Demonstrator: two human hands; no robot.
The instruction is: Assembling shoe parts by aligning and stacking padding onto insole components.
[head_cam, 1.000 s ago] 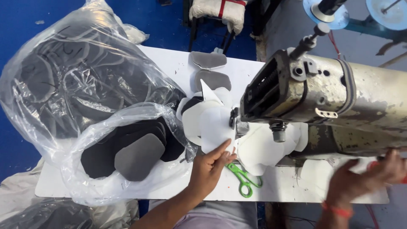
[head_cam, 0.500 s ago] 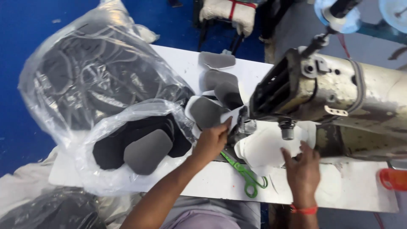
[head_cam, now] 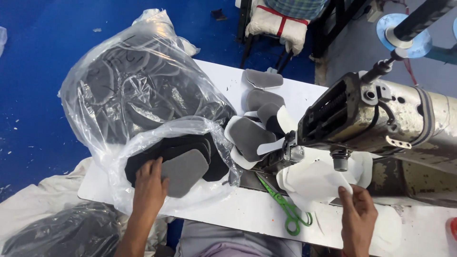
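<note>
While the left hand (head_cam: 150, 183) lies flat, fingers together, on the grey piece (head_cam: 183, 172) in the clear bag (head_cam: 166, 143), the right hand (head_cam: 357, 219) presses white pieces (head_cam: 314, 181) under the sewing machine (head_cam: 381, 119); its fingertips are partly hidden.

Left hand (head_cam: 150, 186) flat, palm down, fingers extended; right hand (head_cam: 358, 218) low, fingers stretched forward, open

A sewing workshop: an industrial sewing machine (head_cam: 381, 119) beside plastic bags (head_cam: 138, 95) of cut pieces.
</note>
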